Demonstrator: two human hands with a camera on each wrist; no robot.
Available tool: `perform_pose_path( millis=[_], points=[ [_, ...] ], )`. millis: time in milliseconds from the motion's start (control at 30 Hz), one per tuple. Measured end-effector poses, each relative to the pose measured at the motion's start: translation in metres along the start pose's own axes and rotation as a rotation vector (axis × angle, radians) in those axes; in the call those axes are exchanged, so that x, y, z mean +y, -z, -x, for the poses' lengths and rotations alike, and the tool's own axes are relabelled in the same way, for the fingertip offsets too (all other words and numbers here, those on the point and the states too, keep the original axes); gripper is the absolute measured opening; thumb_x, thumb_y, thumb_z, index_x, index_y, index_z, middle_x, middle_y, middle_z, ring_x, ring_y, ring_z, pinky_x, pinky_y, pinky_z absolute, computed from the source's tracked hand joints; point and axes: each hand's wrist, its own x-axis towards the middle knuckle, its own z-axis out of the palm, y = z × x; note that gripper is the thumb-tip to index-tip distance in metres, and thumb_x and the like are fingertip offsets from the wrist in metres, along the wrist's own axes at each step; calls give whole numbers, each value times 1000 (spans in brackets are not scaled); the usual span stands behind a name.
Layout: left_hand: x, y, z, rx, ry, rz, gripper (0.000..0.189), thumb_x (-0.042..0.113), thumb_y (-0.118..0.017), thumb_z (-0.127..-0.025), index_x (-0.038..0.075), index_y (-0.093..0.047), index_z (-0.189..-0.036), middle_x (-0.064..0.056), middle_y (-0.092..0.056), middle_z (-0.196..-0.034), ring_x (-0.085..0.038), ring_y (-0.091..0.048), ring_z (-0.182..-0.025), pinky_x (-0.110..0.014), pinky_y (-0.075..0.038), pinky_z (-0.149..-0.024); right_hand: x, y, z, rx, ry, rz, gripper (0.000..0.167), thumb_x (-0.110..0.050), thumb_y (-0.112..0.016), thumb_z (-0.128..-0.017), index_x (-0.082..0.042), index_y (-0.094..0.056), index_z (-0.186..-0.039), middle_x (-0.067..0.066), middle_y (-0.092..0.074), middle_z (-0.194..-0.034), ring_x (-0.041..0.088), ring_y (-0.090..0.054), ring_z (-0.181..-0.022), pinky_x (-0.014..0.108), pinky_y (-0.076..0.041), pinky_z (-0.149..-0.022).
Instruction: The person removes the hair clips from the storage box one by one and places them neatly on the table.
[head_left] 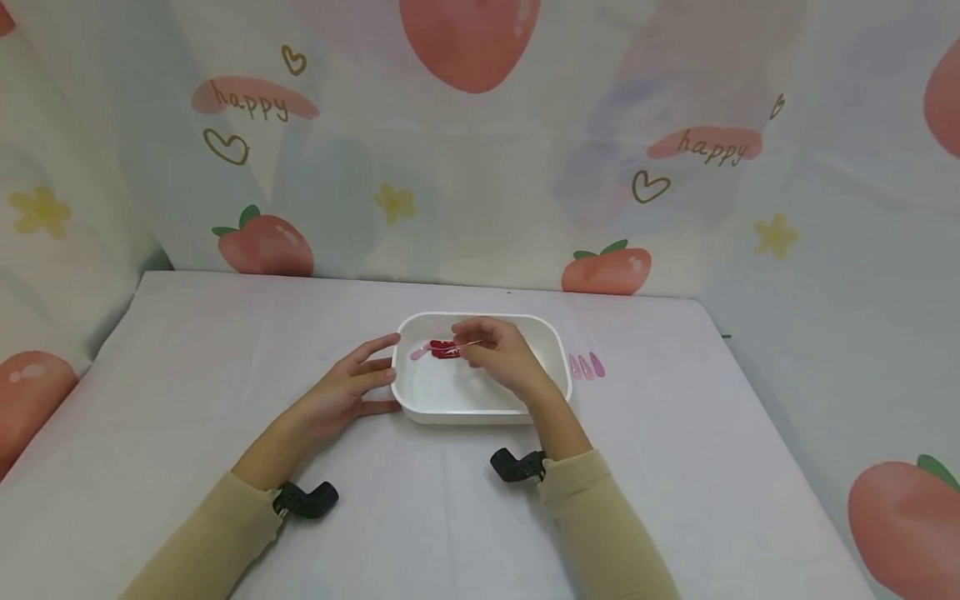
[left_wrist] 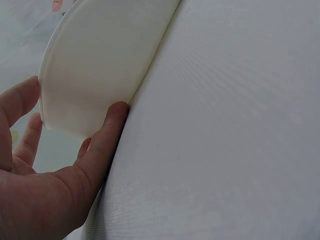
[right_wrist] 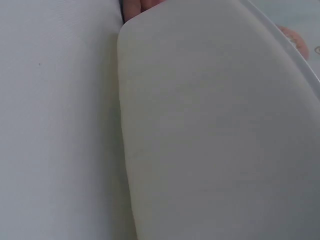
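Note:
A white tray (head_left: pixel 480 418) stands on the table, with red hair clips (head_left: pixel 444 349) and a pink hair clip (head_left: pixel 419 352) inside. My left hand (head_left: pixel 347 393) rests spread against its left end. In the left wrist view, fingertips of the left hand (left_wrist: pixel 55 195) touch the rim and one digit lies low along the tray wall (left_wrist: pixel 100 65). Over the tray, my right hand (head_left: pixel 498 354) pinches a thin pale hair clip (head_left: pixel 470 342), seen nearly edge-on. The right wrist view shows the tray's outer wall (right_wrist: pixel 215 125) and the left hand's fingertips (right_wrist: pixel 132 9); the right hand's grasp is hidden there.
Several pink hair clips (head_left: pixel 587 367) lie side by side on the white table (head_left: pixel 697 433), just right of the tray. A wall cloth (head_left: pixel 480 167) printed with fruit, hearts and flowers rises behind the table. Each wrist wears a black camera (head_left: pixel 517 465).

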Motion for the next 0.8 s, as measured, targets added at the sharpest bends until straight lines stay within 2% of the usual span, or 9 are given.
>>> perform_pose_path(
  millis=[267, 533, 667, 800],
  points=[
    [-1, -1, 0, 5, 3, 7, 59, 12, -56, -102, 25, -33, -155, -17, -30, -157, -41, -43, -137, -56, -52, -96, 4, -4, 0, -51, 43, 191, 35, -7, -66, -92, -6, -66, -127, 12, -69, -122, 23, -63, -106, 35, -54, -93],
    [1, 0, 0, -5, -10, 13, 61, 10, -56, -102, 22, -31, -156, -18, -30, -157, -41, -43, -137, -56, -51, -97, 2, -4, 2, -93, -21, 302, 36, -9, -64, -91, -11, -68, -127, 6, -68, -125, 23, -60, -110, 41, -49, -100],
    [2, 0, 1, -6, -11, 9, 61, 10, -55, -102, 22, -30, -157, -18, -29, -158, -41, -42, -137, -56, -51, -98, 2, -4, 2, -107, -36, 347, 35, -9, -64, -91, -13, -69, -125, 4, -68, -123, 23, -59, -109, 40, -49, -100],
    [3, -1, 1, -2, -4, 6, 62, 10, -55, -102, 22, -30, -157, -18, -29, -158, -41, -42, -138, -56, -51, -98, 3, -5, 2, -110, -38, 379, 36, -5, -65, -89, -13, -69, -124, 5, -71, -113, 20, -61, -102, 35, -51, -93]
  ],
)
